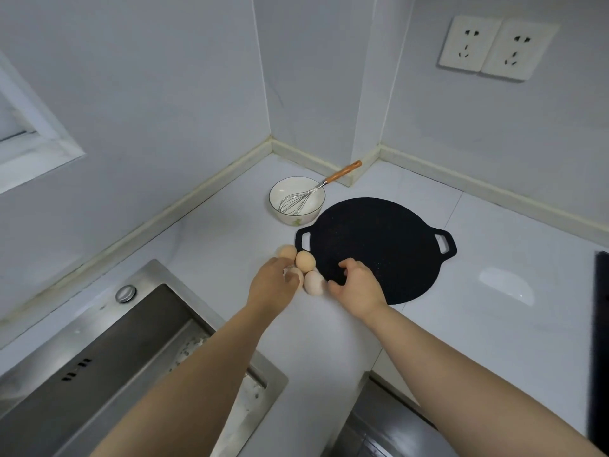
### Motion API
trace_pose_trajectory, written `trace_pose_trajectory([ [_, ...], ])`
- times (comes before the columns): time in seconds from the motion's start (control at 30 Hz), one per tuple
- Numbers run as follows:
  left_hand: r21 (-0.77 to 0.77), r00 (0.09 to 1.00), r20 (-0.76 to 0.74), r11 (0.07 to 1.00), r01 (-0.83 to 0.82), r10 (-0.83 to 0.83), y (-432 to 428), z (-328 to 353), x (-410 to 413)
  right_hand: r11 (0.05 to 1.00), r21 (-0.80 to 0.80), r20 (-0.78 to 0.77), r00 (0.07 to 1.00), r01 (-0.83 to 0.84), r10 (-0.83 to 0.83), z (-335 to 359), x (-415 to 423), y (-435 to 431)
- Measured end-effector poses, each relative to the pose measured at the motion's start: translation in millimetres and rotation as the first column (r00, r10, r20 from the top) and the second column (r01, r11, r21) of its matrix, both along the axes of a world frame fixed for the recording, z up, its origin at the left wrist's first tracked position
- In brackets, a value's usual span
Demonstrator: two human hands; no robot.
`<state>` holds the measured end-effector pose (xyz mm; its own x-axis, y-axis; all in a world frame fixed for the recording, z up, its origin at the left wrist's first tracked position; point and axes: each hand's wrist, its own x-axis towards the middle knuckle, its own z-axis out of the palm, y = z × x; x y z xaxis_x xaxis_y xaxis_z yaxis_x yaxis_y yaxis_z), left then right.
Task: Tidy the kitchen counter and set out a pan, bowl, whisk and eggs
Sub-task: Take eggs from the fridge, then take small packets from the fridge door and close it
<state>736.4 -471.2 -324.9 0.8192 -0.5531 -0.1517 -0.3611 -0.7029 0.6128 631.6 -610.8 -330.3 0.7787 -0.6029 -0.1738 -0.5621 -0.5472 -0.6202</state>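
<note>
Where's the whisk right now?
In the head view, the whisk rests in the white bowl at the back of the counter, near the wall corner, just behind the left side of the black pan.

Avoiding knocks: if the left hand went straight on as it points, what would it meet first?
Probably the tan eggs by the left hand, then the handle of the flat black pan.

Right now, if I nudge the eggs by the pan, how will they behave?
The eggs are rounded and lie loose on the smooth, glossy counter, so they would probably roll. They cluster beside the flat pan, whose edge may stop them on that side. Bunched together, they could knock and crack, so go gently.
</note>
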Motion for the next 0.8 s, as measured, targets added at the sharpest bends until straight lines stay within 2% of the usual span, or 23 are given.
trace_pose_trajectory([
  [0.2, -0.004, 0.971, 0.172, 0.985, 0.172, -0.168, -24, 14, -17, 0.997, -0.049, 0.059, 0.997, 0.053, -0.050, 17, -21, -16],
  [0.37, -0.034, 0.885, 0.345, 0.938, 0.346, -0.313, -78, 48, -55, 0.974, -0.149, 0.125, 0.980, 0.172, -0.154, 48, -72, -58],
  [0.5, -0.042, 0.789, 0.399, 0.850, 0.525, -0.468, -135, 79, -102, 0.926, -0.261, 0.154, 0.959, 0.272, -0.238, 78, -136, -100],
  [0.6, -0.064, 0.715, 0.381, 0.754, 0.653, -0.586, -184, 96, -151, 0.854, -0.376, 0.128, 0.933, 0.360, -0.336, 100, -200, -130],
  [0.8, -0.116, 0.502, 0.428, 0.505, 0.855, -0.752, -274, 128, -292, 0.663, -0.502, 0.150, 0.810, 0.556, -0.567, 143, -357, -167],
])
